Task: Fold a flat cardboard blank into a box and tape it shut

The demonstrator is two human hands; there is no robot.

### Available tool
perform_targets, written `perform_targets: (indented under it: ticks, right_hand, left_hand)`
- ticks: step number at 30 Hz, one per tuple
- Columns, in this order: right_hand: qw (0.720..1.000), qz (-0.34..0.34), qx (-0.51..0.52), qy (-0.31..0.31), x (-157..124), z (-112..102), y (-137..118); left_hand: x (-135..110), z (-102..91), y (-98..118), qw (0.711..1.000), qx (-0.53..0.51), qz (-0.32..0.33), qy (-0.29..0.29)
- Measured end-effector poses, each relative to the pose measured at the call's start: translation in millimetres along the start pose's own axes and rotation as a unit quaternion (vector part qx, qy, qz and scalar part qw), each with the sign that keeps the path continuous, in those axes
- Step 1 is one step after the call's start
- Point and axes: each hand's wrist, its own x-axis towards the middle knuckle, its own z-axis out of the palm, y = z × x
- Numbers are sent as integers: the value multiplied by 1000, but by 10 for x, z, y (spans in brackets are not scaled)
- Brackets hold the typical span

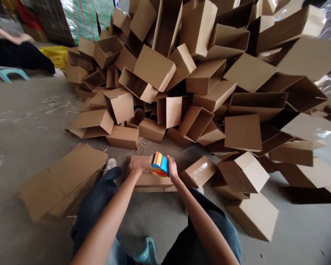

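Observation:
A brown cardboard box (151, 181) lies on the floor between my feet. My left hand (139, 167) rests on the left part of its top, fingers stretched out flat and somewhat blurred. At the box's right side, my right hand (172, 168) grips a blue, orange and yellow tape dispenser (160, 165). The dispenser is tilted, close over the box top, to the right of my left hand. Whether tape runs from it to the cardboard is too blurred to tell.
A large heap of open cardboard boxes (154, 68) fills the far side and right. Flattened cardboard sheets (63, 176) are stacked at left. A taped box (200, 171) stands right of my hands. Below me is a teal stool (149, 250). Another person's leg (22, 55) shows far left.

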Motion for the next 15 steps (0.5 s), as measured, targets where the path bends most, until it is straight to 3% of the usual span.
perform_targets:
  ticks: [13,15]
  right_hand:
    - [989,-75,-117,-54,-30,28,-78]
    - [987,-80,-129,-55,-47,30,-92]
  left_hand:
    - [-116,37,-86,999,31,32,29]
    - [-137,16,-92,999,31,42,0]
